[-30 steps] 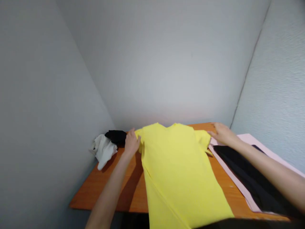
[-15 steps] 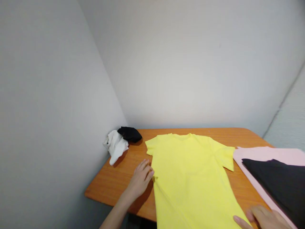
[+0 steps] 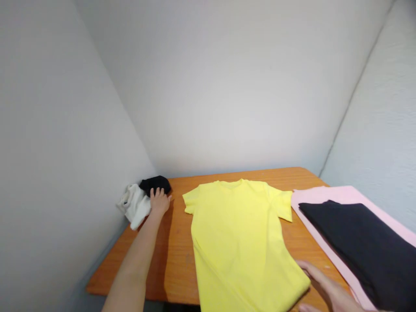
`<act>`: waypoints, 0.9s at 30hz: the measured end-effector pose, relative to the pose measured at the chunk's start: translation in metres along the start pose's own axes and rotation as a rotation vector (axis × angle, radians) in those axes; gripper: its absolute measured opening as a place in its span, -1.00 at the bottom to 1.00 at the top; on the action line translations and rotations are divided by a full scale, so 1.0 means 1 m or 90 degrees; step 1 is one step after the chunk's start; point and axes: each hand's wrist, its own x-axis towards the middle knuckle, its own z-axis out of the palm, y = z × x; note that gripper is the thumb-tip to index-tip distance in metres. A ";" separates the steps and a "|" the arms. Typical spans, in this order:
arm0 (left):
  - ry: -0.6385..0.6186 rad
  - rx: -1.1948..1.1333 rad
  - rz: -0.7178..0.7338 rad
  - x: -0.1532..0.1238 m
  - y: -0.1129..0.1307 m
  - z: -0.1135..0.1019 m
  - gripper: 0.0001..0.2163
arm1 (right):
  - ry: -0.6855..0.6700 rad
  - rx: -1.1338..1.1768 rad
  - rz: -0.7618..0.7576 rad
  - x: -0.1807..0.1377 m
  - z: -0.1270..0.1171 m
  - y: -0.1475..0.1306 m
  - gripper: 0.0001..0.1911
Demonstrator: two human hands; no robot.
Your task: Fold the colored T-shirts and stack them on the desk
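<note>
A yellow short-sleeved T-shirt (image 3: 237, 234) lies spread on the wooden table, its collar toward the wall. At the back left, my left hand (image 3: 159, 201) stretches out with its fingers spread at the front of a crumpled black cloth (image 3: 155, 184). Beside that, a rumpled white cloth (image 3: 136, 206) lies close to my left wrist. My right hand (image 3: 328, 288) is at the shirt's lower right edge, thumb and fingers apart. The shirt's corner there looks slightly raised; whether the fingers touch it I cannot tell.
On the right, a folded black garment (image 3: 360, 247) lies on top of a pink one (image 3: 344, 195). The wooden table (image 3: 178, 277) meets grey walls at the back and left. Its front edge shows at the lower left.
My left hand has left the shirt's left side and moved forward and left to the black cloth. The right hand stays by the shirt's lower right edge. The view has shifted right.
</note>
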 end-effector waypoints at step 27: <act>-0.208 -0.662 0.264 -0.230 0.074 -0.054 -0.86 | 0.078 0.201 0.028 0.009 -0.012 -0.058 -0.51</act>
